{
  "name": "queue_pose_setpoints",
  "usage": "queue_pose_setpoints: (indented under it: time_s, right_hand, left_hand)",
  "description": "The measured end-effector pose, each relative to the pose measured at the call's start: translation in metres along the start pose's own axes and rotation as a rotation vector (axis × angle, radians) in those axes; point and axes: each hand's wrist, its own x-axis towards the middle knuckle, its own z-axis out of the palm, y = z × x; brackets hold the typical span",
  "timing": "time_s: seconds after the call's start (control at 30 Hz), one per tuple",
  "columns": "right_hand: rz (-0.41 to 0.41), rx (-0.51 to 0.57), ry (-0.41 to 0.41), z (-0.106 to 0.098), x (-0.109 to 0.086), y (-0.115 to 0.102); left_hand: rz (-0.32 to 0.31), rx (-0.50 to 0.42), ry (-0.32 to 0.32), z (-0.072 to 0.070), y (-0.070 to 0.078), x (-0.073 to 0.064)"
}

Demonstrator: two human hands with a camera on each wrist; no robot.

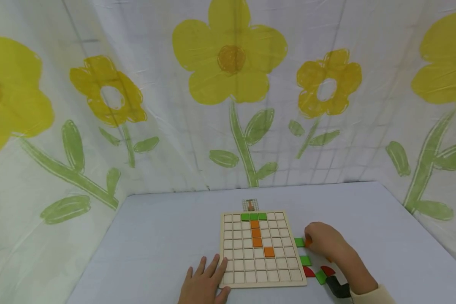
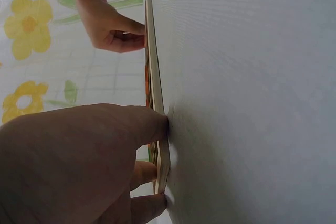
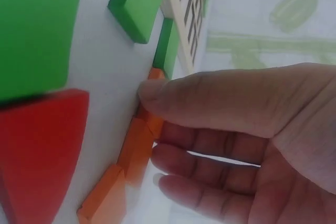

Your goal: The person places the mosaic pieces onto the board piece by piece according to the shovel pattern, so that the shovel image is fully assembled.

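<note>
A wooden grid board [image 1: 260,264] lies on the table with three green squares [image 1: 253,216] along its far row. Below them runs a column of orange squares [image 1: 256,232], with a separate orange square [image 1: 269,252] diagonally lower. My left hand [image 1: 204,282] rests at the board's near left corner, fingers spread, fingertips and thumb against the edge. To the right of the board, my right hand [image 1: 328,241] pinches an orange tile [image 3: 152,109] between thumb and curled fingers, down at table level. More orange tiles [image 3: 134,150] lie right beside it; the palm hides some from the head view.
Green tiles [image 1: 305,260] and red curved pieces [image 1: 327,270] lie right of the board, near a black wrist device [image 1: 338,288]. A small grid card [image 1: 250,205] sits behind the board. A flower-printed curtain [image 1: 167,169] hangs along the table's back.
</note>
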Motion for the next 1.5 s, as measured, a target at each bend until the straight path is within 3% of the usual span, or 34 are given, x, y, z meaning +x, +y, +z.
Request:
queue_pose_setpoints:
  time_s: [0.43, 0.73, 1.13, 1.5]
  right_hand:
    - [-0.048, 0.043, 0.017, -0.001, 0.001, 0.002]
    - [-0.116, 0.132, -0.003, 0.006, 0.005, -0.016]
    - [-0.279, 0.129, -0.045, 0.013, 0.003, -0.036]
    - [-0.45, 0.09, 0.014, 0.021, 0.008, -0.056]
  left_hand:
    - [0.006, 0.001, -0.009, 0.002, -0.002, 0.001]
    - [0.0, -0.001, -0.015, 0.002, -0.004, 0.001]
    - [0.008, -0.002, -0.005, 0.001, -0.003, 0.0]
    - [0.007, 0.003, 0.0, 0.0, -0.002, 0.0]
